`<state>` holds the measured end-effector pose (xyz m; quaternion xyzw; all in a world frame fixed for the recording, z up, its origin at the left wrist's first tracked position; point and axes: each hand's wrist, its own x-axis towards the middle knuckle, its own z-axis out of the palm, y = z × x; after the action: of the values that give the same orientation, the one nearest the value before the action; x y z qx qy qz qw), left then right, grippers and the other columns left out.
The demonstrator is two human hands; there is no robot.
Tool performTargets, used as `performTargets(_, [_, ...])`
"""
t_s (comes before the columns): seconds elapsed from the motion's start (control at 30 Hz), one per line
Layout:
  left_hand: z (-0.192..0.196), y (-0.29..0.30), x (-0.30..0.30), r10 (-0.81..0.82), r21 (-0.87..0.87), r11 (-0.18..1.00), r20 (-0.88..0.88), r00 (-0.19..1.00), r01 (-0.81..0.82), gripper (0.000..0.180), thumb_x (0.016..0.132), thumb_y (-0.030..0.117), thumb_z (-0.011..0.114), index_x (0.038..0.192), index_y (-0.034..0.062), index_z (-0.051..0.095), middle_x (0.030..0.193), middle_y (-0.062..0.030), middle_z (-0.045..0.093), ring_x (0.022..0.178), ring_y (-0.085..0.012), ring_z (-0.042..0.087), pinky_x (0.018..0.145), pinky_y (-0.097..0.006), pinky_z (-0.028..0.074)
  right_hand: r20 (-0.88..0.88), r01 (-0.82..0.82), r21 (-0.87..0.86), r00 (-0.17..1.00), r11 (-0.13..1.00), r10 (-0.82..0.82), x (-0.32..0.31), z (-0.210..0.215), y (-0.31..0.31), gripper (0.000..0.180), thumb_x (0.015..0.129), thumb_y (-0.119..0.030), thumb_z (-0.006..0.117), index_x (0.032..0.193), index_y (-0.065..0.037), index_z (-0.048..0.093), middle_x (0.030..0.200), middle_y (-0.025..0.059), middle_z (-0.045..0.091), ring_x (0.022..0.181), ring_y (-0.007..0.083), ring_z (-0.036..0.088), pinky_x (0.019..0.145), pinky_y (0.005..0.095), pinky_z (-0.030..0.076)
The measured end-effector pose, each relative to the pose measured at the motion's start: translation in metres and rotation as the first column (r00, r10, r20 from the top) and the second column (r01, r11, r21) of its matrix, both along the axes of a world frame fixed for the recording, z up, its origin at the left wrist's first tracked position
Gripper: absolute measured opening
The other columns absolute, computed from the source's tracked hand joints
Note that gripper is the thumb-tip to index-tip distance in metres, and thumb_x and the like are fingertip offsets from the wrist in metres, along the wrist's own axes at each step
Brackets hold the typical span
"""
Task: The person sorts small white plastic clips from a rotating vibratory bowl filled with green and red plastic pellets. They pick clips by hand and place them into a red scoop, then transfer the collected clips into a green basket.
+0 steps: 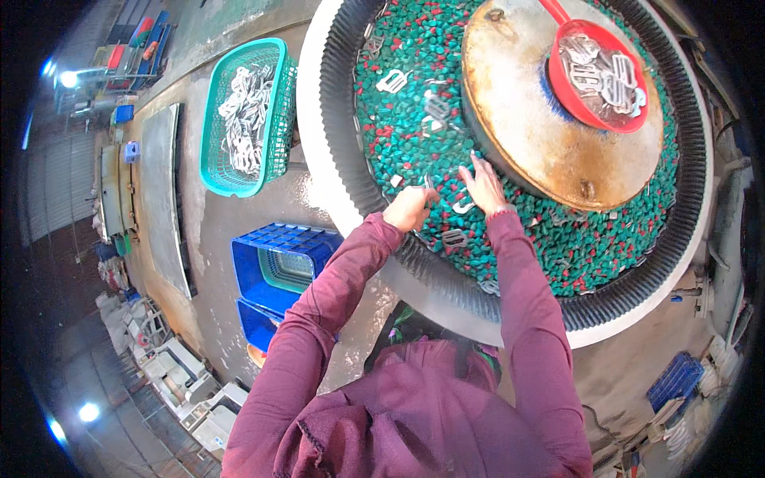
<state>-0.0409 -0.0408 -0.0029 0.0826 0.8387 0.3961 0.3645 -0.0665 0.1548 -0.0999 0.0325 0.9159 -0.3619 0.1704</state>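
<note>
amid pebbly chips point(381, 143), left hand point(408, 209) pinching metal piece point(429, 184), splayed right hand point(485, 189)

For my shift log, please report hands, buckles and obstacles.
Left hand pinching metal piece; right hand open. Buckles among green-red pellets. Rusty lid near right hand.

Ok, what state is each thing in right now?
left hand: pinched, apparently on a metal piece
right hand: open, fingers spread at the chips
tub: holding chips, metal pieces among them
lid: stained
red sieve: on the lid, loaded with metal pieces
green basket: holding metal pieces
lamp: lit
</note>
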Motion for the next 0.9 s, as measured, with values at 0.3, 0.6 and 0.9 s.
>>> performTargets(0.3, [0.003, -0.002, 0.012, 0.068, -0.194, 0.973, -0.282, 0.957, -0.127, 0.082, 0.057, -0.001, 0.075, 0.130, 0.0161, 0.040, 0.118, -0.0245, 0.046, 0.107, -0.0421, 0.049, 0.088, -0.043, 0.046, 0.390, -0.454, 0.187, 0.848, 0.871, 0.358, 0.048, 0.049, 0.024, 0.075, 0.063, -0.055, 0.070, 0.127, -0.025, 0.044, 0.125, 0.0122, 0.043, 0.114, 0.0448, 0.042, 0.084, 0.0591, 0.042])
performTargets(0.6, [-0.005, 0.028, -0.003, -0.098, -0.176, 0.984, -0.411, 0.906, 0.027, 0.067, 0.059, -0.011, 0.054, 0.121, 0.0138, 0.051, 0.117, -0.0200, 0.051, 0.118, -0.0367, 0.044, 0.090, -0.041, 0.045, 0.337, -0.436, 0.318, 0.882, 0.842, 0.330, 0.150, 0.090, 0.036, 0.049, 0.063, -0.010, 0.069, 0.110, -0.016, 0.054, 0.116, 0.0128, 0.046, 0.104, 0.0446, 0.046, 0.075, 0.0474, 0.051])
performTargets(0.9, [-0.069, 0.138, 0.023, -0.684, -0.540, 0.696, -0.299, 0.665, 0.473, 0.025, 0.073, 0.008, 0.058, 0.096, 0.0153, 0.067, 0.093, -0.0122, 0.059, 0.077, -0.0308, 0.064, 0.065, -0.039, 0.054, 0.793, 0.684, -0.557, 0.607, 0.471, 0.058, 0.153, 0.118, 0.161, 0.040, 0.072, -0.003, 0.048, 0.112, -0.005, 0.049, 0.110, 0.0116, 0.049, 0.096, 0.0215, 0.051, 0.069, 0.0481, 0.057])
